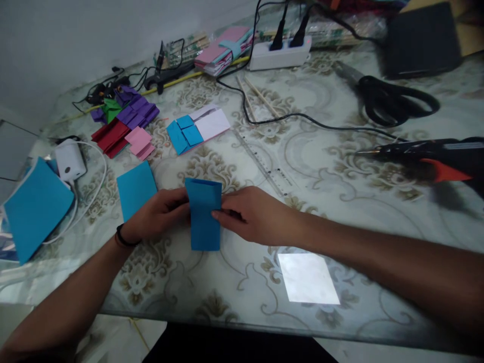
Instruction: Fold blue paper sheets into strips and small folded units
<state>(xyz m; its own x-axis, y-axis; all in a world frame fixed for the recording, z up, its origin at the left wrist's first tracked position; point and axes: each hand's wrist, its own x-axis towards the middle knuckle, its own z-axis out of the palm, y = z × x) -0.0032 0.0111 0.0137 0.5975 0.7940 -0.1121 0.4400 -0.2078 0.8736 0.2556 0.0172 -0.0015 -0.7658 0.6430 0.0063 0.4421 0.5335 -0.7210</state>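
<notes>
A folded sheet of blue paper (205, 222) stands between my two hands over the middle of the table, its fold lines running lengthwise and a narrow gap showing at its top edge. My left hand (166, 209), with a dark band at the wrist, grips its left edge; the fingertips are partly behind the paper. On the opposite edge, my right hand (245, 212) pinches the paper with its thumb in front. Beside my left hand lies a flat blue sheet (135, 186), partly covered by that hand. A white square (308, 278) lies below my right forearm.
Folded purple (138, 111), red (110, 137) and pink papers (139, 142) lie at the back left, near blue folded pieces (185, 133). A clear ruler (260, 164), scissors (393, 98), a glue gun (427, 151) and a cabled power strip (280, 54) lie beyond my hands.
</notes>
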